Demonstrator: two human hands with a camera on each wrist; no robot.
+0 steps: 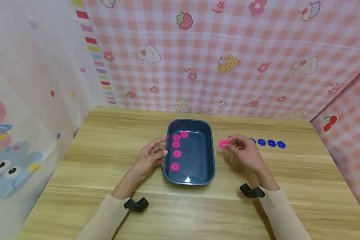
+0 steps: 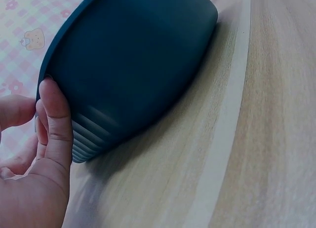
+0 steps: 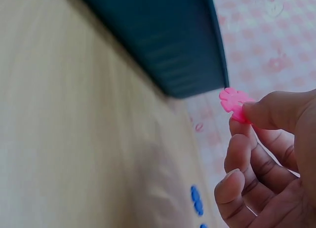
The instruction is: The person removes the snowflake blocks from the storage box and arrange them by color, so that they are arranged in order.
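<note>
A dark blue rectangular plastic tray (image 1: 198,153) stands on the table, with several pink flower-shaped discs (image 1: 177,153) inside along its left side. My left hand (image 1: 150,157) holds the tray's left rim; in the left wrist view its thumb (image 2: 55,107) lies against the outer wall (image 2: 128,65). To the right of the tray, my right hand (image 1: 244,151) pinches another pink flower-shaped disc (image 1: 223,144) between thumb and fingertips. That pink disc (image 3: 232,102) also shows in the right wrist view, held above the table.
Behind and right of my right hand, several blue flower-shaped discs (image 1: 271,143) lie in a row, some partly hidden by the hand. The wooden table (image 1: 192,213) meets a pink checked cloth (image 1: 168,86) at the back. A patterned white cloth (image 1: 33,83) hangs at left.
</note>
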